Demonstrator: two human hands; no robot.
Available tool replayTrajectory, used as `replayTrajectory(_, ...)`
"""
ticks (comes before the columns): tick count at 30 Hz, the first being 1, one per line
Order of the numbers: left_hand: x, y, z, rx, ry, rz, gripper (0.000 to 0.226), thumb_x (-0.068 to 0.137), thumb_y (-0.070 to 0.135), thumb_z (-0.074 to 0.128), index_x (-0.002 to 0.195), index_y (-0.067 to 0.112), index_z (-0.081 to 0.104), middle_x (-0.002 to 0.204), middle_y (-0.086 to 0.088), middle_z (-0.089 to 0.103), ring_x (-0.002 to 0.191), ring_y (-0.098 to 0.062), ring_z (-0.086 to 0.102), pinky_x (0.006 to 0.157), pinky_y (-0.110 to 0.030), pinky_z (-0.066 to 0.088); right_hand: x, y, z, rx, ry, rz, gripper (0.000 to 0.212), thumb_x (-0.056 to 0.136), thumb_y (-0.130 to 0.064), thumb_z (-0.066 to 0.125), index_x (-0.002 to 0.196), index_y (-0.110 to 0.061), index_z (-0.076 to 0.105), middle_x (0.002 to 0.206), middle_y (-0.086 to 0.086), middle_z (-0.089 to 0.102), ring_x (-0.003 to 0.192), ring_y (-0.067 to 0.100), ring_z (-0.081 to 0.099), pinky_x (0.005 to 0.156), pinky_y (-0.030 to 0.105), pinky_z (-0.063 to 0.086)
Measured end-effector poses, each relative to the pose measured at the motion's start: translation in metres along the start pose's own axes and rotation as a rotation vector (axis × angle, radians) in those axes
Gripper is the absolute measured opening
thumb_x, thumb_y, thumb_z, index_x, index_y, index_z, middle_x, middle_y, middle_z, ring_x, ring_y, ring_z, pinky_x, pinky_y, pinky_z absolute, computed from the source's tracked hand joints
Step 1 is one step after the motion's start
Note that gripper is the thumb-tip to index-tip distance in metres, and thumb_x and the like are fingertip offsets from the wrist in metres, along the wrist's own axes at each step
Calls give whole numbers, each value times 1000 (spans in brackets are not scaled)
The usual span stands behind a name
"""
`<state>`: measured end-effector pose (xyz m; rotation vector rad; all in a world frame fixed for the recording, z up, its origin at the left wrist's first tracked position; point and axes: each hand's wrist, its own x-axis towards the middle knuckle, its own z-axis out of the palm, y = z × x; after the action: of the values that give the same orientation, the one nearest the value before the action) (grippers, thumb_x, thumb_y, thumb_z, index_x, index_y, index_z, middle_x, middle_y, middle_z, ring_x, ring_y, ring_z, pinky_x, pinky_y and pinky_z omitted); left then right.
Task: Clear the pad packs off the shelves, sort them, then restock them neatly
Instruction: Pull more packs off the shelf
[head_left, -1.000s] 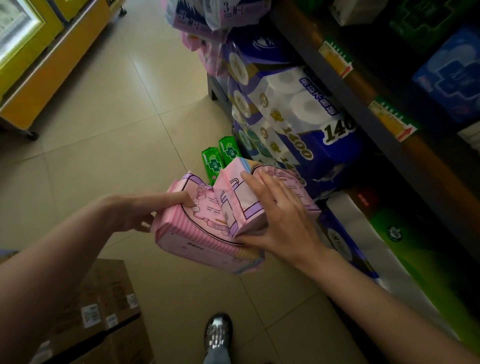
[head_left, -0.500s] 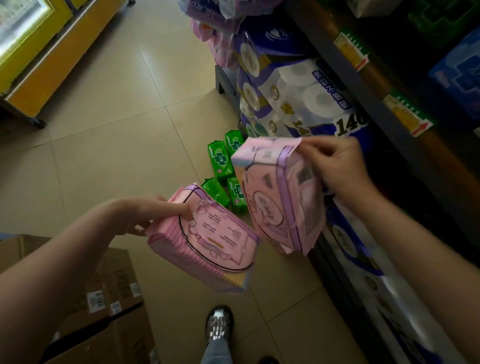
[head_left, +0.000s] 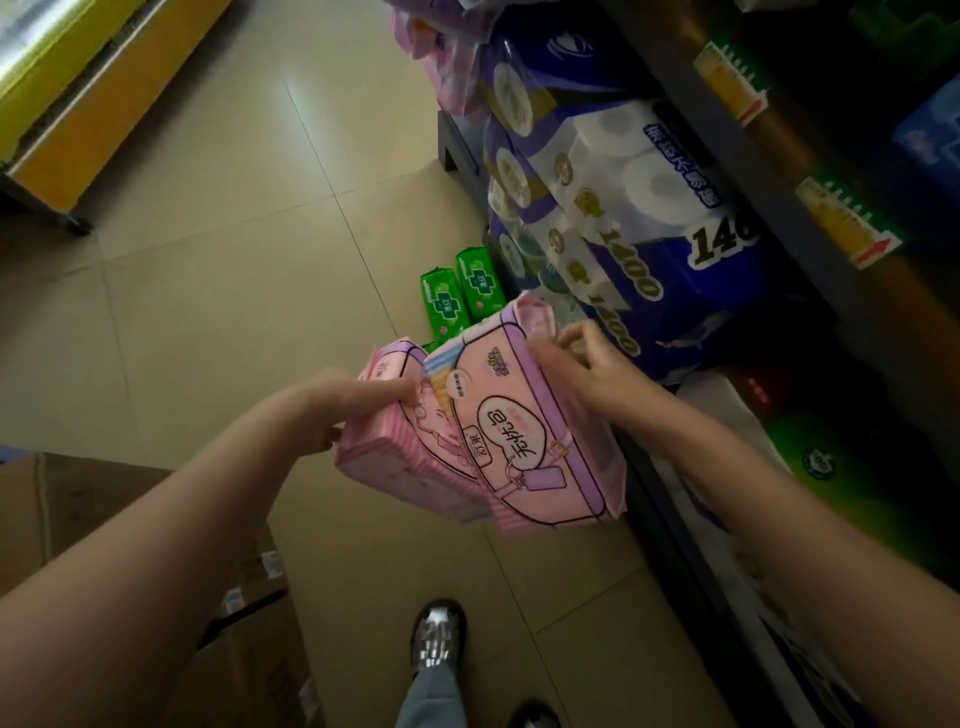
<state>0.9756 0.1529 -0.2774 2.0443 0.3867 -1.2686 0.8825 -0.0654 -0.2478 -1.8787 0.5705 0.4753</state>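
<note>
Two pink plastic-wrapped pad packs are in your hands right now, held out over the tan tiled floor (head_left: 218, 249) in front of the dark store shelving (head_left: 810, 249). Your left hand (head_left: 358, 410) grips the pink striped pad pack (head_left: 395, 457) at its left end, index finger laid along the top, the other fingers curled underneath. Your right hand (head_left: 592, 364) pinches the pink-and-lilac pad pack with the speech bubble print (head_left: 524, 441) by its top right corner, and that pack lies overlapped on the striped one, touching it.

What I'd watch out for: that corner pinch is a thin hold on slick wrap, so if you let go before your left hand has both packs clamped, the top one could slide off and drop. Below sit two green pad packs with a cross logo (head_left: 462, 299), upright on the floor just beside the blue-and-white toilet roll bundles (head_left: 623, 208), so a falling pack could knock them over or mix up your sorting. Also mind the brown cardboard box (head_left: 130, 519) by your left arm if you step back.
</note>
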Motion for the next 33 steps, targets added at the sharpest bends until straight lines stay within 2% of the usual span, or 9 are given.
replayTrajectory(2,12,-2,9,12,43,20,52,75,37,72,110,3,54,96,-12,65,83,-24,63,73,-32,53,-4,23,3,-61,-106,23,75,73,-40,73,131,-25,28,115,-13,38,108,7,43,91,29,39)
replayTrajectory(5,30,-12,30,79,107,35,47,73,38,74,101,5,57,94,-13,65,82,-25,63,69,-31,52,-2,63,17,-82,38,19,79,68,-30,81,128,-25,29,117,-8,38,112,12,44,97,34,41)
replayTrajectory(8,42,-21,49,235,207,72,41,72,49,71,74,12,54,76,-7,57,71,-21,56,64,-30,48,2,97,24,39,124,127,76,68,-29,82,126,-25,33,123,-3,46,115,21,49,101,46,43)
replayTrajectory(11,54,-28,59,420,289,93,57,50,70,56,69,17,54,73,-7,58,79,-28,60,85,-41,51,5,130,21,272,112,263,67,74,-23,78,128,-22,38,124,9,55,107,25,58,96,48,47)
replayTrajectory(18,79,-28,66,561,265,91,56,55,67,61,78,16,59,74,-6,58,81,-27,60,88,-42,49,15,167,30,528,106,404,58,82,-21,70,129,-25,37,114,6,62,97,24,63,76,38,52)
replayTrajectory(20,91,-33,68,585,265,112,48,65,61,67,79,16,59,73,-6,58,80,-28,60,86,-41,50,21,180,37,475,134,460,67,81,-19,72,134,-25,32,122,2,55,106,23,58,73,36,52)
replayTrajectory(25,114,-54,75,730,316,126,51,63,64,67,80,17,56,74,-5,58,79,-26,59,83,-38,50,25,237,64,390,182,599,106,77,-8,74,150,-25,0,144,8,41,126,31,46,95,50,42)
replayTrajectory(28,131,-69,82,773,288,111,52,62,64,66,84,19,53,76,-4,58,80,-26,58,89,-43,47,39,263,81,330,218,558,109,74,-10,77,150,-30,2,143,7,44,126,28,47,98,47,41)
replayTrajectory(33,173,-104,97,820,273,158,49,65,58,68,87,19,50,85,-7,58,82,-27,57,87,-43,47,99,301,119,-317,114,391,112,68,-29,81,149,-32,4,143,18,25,124,37,40,98,48,41)
